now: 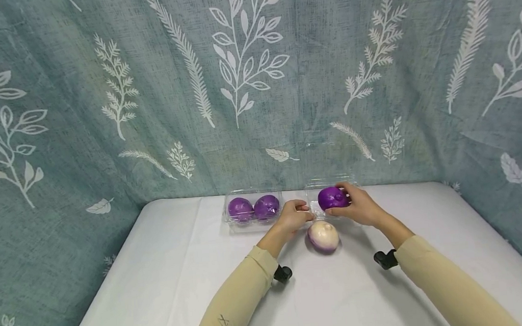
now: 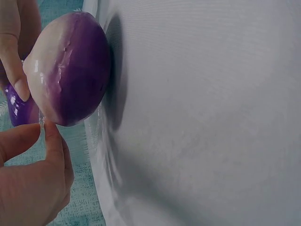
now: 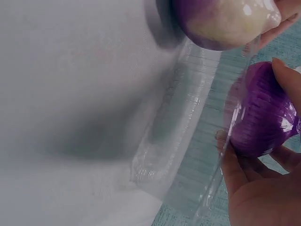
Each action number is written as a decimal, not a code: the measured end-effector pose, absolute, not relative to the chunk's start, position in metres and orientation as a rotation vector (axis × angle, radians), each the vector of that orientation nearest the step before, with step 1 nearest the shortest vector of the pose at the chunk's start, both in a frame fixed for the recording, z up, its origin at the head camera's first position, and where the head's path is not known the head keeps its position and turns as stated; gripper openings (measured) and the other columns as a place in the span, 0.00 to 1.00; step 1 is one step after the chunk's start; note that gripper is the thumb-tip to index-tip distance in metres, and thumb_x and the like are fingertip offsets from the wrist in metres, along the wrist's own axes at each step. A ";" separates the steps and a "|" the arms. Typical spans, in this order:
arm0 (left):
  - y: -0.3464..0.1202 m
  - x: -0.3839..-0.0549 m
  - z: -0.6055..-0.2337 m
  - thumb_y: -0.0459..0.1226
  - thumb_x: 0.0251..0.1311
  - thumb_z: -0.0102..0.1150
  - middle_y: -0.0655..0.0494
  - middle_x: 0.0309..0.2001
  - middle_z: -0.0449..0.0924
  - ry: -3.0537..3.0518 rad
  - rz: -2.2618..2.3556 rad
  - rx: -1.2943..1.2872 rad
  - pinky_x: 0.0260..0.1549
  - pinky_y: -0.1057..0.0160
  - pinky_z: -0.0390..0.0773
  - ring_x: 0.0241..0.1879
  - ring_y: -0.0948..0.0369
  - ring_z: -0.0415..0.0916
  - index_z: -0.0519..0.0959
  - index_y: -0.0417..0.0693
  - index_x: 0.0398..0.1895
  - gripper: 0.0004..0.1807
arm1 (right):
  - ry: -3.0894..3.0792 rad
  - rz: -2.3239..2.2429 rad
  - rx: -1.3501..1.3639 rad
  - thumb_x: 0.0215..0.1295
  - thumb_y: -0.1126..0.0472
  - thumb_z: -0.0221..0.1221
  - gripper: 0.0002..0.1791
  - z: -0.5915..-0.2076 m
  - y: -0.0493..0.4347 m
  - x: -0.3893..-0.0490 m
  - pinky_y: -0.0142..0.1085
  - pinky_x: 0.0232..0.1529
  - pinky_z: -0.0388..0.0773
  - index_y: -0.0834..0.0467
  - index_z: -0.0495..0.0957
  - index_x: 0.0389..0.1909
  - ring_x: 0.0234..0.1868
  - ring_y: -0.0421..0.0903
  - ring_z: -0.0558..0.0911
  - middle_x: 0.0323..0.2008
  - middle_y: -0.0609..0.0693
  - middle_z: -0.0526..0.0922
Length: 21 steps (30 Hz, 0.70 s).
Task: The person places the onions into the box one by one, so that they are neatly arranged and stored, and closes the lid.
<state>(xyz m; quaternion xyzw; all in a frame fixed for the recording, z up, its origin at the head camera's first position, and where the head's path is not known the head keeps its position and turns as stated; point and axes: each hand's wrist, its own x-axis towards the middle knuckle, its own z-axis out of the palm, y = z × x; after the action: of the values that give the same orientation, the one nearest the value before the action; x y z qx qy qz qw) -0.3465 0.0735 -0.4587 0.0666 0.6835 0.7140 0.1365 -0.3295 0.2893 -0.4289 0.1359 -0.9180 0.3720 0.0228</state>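
My right hand (image 1: 358, 206) grips a purple onion (image 1: 332, 198) over a clear plastic container (image 1: 312, 200) with a raised lid at the back. In the right wrist view the onion (image 3: 261, 110) shows behind the container's clear wall (image 3: 207, 188), thumb on one side and fingers on the other. My left hand (image 1: 291, 216) pinches the near left edge of that container between thumb and fingertip; the left wrist view shows this hand (image 2: 37, 174) just beside a white-and-purple onion (image 1: 323, 236). That onion lies on the table, in front of the container.
Left of my hands stands another clear container (image 1: 252, 224), with two purple onions (image 1: 240, 209) inside. A white cloth covers the table (image 1: 183, 281). Behind the table's back edge hangs a teal leaf-patterned curtain (image 1: 287, 145).
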 end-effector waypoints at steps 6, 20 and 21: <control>0.073 -0.346 -0.458 0.17 0.57 0.59 0.35 0.51 0.74 1.972 2.060 0.209 0.50 0.63 0.86 0.40 0.58 0.75 0.63 0.18 0.66 0.32 | -2.885 1.097 0.393 0.62 0.49 0.72 0.46 -0.433 0.285 -0.337 0.59 0.60 0.81 0.69 0.61 0.71 0.58 0.67 0.79 0.59 0.73 0.76; 0.073 -0.348 -0.460 0.17 0.56 0.58 0.37 0.50 0.75 1.976 2.054 0.188 0.49 0.63 0.86 0.41 0.56 0.78 0.65 0.20 0.66 0.31 | -2.941 0.992 0.380 0.60 0.49 0.73 0.46 -0.441 0.272 -0.354 0.59 0.60 0.80 0.72 0.63 0.68 0.57 0.68 0.80 0.58 0.74 0.77; 0.074 -0.348 -0.460 0.17 0.55 0.58 0.37 0.50 0.75 1.974 2.059 0.185 0.49 0.63 0.86 0.41 0.55 0.78 0.66 0.20 0.65 0.31 | -2.949 0.982 0.375 0.60 0.49 0.73 0.46 -0.442 0.271 -0.355 0.59 0.61 0.80 0.72 0.63 0.69 0.58 0.68 0.79 0.58 0.74 0.77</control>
<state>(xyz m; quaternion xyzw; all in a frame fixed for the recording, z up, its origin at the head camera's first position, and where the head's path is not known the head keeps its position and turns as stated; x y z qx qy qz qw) -0.3480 0.0737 -0.4604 0.0641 0.6838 0.7131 0.1411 -0.3553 0.2712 -0.4422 0.1196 -0.9419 0.3138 0.0056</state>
